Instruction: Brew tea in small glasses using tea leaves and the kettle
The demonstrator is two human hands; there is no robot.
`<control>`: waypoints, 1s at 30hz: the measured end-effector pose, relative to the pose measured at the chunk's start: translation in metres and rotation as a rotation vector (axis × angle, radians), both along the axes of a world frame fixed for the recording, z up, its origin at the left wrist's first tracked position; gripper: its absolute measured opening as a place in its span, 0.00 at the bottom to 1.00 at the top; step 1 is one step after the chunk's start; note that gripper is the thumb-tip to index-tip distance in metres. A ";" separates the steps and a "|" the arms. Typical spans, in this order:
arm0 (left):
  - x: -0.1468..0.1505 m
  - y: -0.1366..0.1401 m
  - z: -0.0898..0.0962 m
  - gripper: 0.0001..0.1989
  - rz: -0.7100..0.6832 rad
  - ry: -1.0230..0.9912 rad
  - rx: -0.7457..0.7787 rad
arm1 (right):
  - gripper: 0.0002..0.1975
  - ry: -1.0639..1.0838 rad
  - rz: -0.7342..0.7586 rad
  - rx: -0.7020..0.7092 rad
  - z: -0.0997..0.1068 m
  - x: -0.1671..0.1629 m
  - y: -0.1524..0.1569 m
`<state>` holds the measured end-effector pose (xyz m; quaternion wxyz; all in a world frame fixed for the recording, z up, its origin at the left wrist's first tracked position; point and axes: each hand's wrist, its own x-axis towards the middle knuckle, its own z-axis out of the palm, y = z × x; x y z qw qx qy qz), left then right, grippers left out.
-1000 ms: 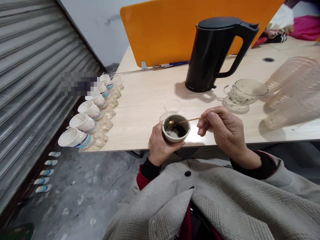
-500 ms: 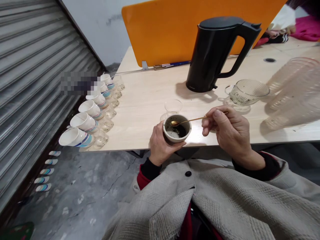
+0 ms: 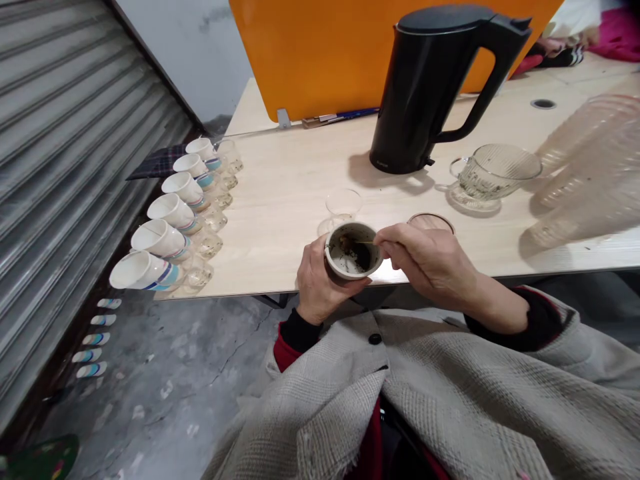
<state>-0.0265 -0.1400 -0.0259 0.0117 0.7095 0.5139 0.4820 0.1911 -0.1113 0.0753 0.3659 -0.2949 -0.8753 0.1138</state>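
Wrapped round a small pale cup [image 3: 334, 268] near the table's front edge is my left hand [image 3: 317, 285]. The cup is tipped towards me, showing dark loose leaf bits, perhaps tea, inside. In a pinch, my right hand [image 3: 429, 261] grips a thin gold spoon [image 3: 365, 241]; its bowl end is down in the leaves. A clear, empty-looking glass [image 3: 343, 203] stands just behind the cup. Partly covered by my right hand, a round wood-toned disc [image 3: 431, 221] lies on the table. Behind that stands a ribbed glass teacup [image 3: 493, 177] with leaf bits in it.
A black kettle [image 3: 425, 93] stands before the orange partition [image 3: 310, 60], where brushes [image 3: 343, 116] lie. Rows of paper cups [image 3: 159, 238] and small clear cups [image 3: 207, 243] line the left edge. Stacked clear plastic cups [image 3: 595, 173] lie right. A person's sleeve [image 3: 620, 33] shows far right.
My right hand has moved left to the cup, lowering the spoon into the leaves. The round disc has come into sight. The view has shifted slightly; my left hand still holds the cup.
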 end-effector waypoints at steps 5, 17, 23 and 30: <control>0.000 0.000 -0.001 0.49 -0.001 -0.016 -0.016 | 0.08 -0.200 0.080 0.072 0.006 0.004 0.004; -0.001 0.001 -0.001 0.50 0.007 0.000 -0.045 | 0.12 0.298 0.117 -0.768 0.014 0.012 0.014; -0.002 0.001 0.000 0.50 -0.007 -0.038 -0.088 | 0.08 0.851 -0.045 -0.984 -0.006 0.016 0.027; -0.002 0.001 -0.001 0.52 0.023 -0.047 -0.120 | 0.08 0.875 -0.058 -0.801 -0.010 0.027 0.044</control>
